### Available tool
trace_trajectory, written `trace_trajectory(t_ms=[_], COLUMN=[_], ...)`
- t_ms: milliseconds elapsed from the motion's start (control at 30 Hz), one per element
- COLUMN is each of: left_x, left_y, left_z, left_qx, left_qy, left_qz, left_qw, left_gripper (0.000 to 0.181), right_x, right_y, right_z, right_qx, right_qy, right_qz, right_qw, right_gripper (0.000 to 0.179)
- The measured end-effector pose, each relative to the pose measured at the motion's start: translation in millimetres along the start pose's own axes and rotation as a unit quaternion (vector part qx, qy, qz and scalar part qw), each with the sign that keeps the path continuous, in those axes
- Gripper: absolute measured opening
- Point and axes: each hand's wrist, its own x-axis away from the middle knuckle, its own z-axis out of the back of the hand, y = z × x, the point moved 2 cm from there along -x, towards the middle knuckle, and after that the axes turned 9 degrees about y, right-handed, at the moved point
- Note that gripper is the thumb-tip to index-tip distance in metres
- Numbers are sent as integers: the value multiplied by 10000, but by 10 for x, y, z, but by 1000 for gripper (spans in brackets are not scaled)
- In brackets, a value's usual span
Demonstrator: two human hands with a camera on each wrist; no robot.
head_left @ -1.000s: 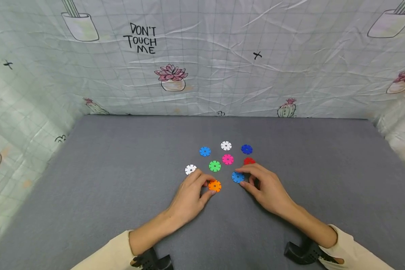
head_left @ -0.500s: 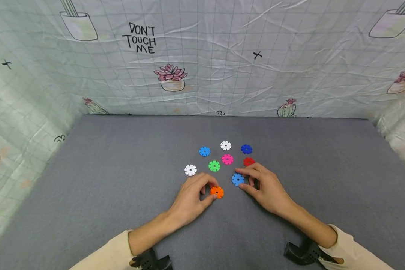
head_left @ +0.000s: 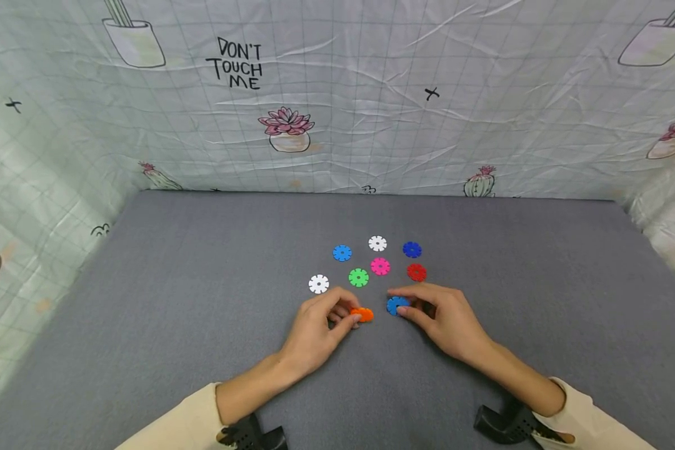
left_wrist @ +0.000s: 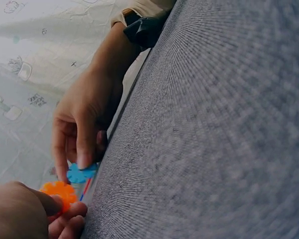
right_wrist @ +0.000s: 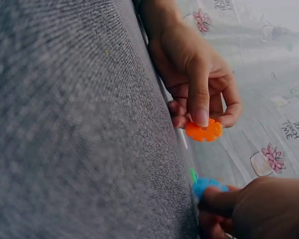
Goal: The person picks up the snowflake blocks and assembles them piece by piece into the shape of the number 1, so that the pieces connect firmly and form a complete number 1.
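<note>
My left hand (head_left: 315,326) pinches an orange notched plastic disc (head_left: 365,314) between thumb and fingers; the disc looks tilted and raised off the table. A light-blue notched disc (head_left: 394,304) is pinched by my right hand (head_left: 452,322), its thumb lying over the near side. The two discs face each other with a small gap between them. In the left wrist view the orange disc (left_wrist: 60,193) is in front of the blue disc (left_wrist: 81,173). The right wrist view has my thumb covering part of the blue disc (right_wrist: 207,185).
Beyond the hands several loose discs lie flat on the grey table (head_left: 202,300): white (head_left: 318,284), green (head_left: 358,280), pink (head_left: 379,269), red (head_left: 417,272), dark blue (head_left: 412,250), another light blue (head_left: 342,256) and another white (head_left: 377,247). A printed cloth (head_left: 349,150) hangs behind.
The orange disc has moved slightly right and tipped from face-up to nearly edge-on. The light-blue disc has come a little nearer to me, and the red disc is now uncovered.
</note>
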Motion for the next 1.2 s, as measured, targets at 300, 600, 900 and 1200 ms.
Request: trace_trajectory(t_ms=[300,600,900,1200], left_x=[-1,9,20,17], left_y=[-12,-21,-23,-41], left_z=[-20,-43,-48,-35], left_qx=[239,372,567,682], left_qy=[-24,-21,-41,-94], left_qz=[-338,-427,-501,-556], left_qw=[9991,9984,9971,9961], left_gripper=[23,25,24,23], right_x=[51,81,83,76], right_y=[-85,-134,-141,-128], right_z=[-37,-57,-67,-66], right_qx=[-1629,-2205,-2666,-2738], right_qy=[-716,-1222,-1241,-1150], right_qz=[-1317,-1649,-1590,-1587], right_qw=[9752,9536,9425,9416], right_gripper=[30,36,36,35])
